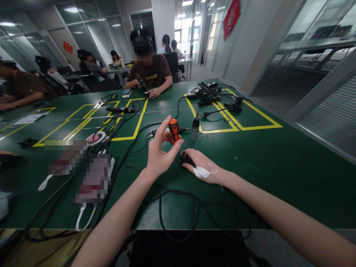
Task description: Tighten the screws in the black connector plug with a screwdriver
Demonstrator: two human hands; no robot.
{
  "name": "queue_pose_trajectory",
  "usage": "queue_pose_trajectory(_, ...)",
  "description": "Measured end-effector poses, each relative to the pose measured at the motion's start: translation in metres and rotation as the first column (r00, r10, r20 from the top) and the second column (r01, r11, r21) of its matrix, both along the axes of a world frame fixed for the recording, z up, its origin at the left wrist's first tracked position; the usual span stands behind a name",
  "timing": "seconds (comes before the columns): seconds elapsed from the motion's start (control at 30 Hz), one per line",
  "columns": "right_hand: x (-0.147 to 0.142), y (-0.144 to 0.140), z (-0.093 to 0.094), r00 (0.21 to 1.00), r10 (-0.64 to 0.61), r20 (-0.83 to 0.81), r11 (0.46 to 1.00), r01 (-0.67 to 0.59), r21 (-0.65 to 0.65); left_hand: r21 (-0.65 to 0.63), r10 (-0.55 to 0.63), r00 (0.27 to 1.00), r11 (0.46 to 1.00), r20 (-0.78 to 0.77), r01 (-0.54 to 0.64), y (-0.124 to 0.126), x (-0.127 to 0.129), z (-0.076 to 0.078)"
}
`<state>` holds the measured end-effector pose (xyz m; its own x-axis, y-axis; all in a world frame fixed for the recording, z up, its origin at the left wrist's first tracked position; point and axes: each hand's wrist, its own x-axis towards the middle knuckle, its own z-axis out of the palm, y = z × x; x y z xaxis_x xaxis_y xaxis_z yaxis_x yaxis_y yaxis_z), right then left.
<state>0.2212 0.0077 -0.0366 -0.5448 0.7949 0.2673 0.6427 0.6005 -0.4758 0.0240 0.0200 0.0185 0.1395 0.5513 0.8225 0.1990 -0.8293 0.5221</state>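
The right hand (204,168) lies flat-knuckled on the green table (278,167), its fingers curled onto a small round black part (184,158). Just left of it, the left hand (161,150) pinches an orange-and-black screwdriver handle (174,129) upright between thumb and fingertips, other fingers loosely spread. Beyond the fingertips stands a slim grey plug (195,127).

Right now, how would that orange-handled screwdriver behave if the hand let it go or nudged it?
Held upright by the left hand, the orange-handled screwdriver looks stiff and probably light. Released, it would likely tip over, and its rounded handle might roll on the smooth green table.
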Motion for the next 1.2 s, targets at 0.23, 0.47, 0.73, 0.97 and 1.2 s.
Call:
queue_pose_trajectory(0.23, 0.0003, 0.0008, -0.0022, 1.0, -0.002, 0.004, 1.0, 0.002, 0.013, 0.004, 0.041, 0.999, 0.999, 0.015, -0.041, 0.0012, 0.0008, -0.0015)
queue_pose_trajectory(0.47, 0.0006, 0.001, -0.0033, 1.0, 0.004, 0.002, 1.0, -0.004, 0.024, -0.023, -0.001, 1.0, 1.0, -0.002, 0.001, 0.0006, -0.0002, -0.0024)
queue_pose_trajectory(0.73, 0.0005, 0.0005, -0.0013, 1.0, 0.001, -0.002, 1.0, -0.001, 0.004, -0.03, -0.035, 0.999, 0.999, 0.031, 0.035, 0.0008, 0.0008, -0.0014)
queue_pose_trajectory(0.97, 0.0008, 0.0016, -0.0036, 1.0, 0.007, -0.014, 1.0, -0.007, 0.016, -0.077, -0.066, 0.998, 0.995, 0.009, 0.067, -0.0015, 0.0005, -0.0017)
queue_pose_trajectory(1.2, 0.0002, 0.0003, -0.001, 1.0, 0.011, -0.02, 1.0, -0.01, 0.006, -0.082, -0.111, 0.994, 0.99, 0.003, 0.111, 0.0002, -0.0005, -0.0035)
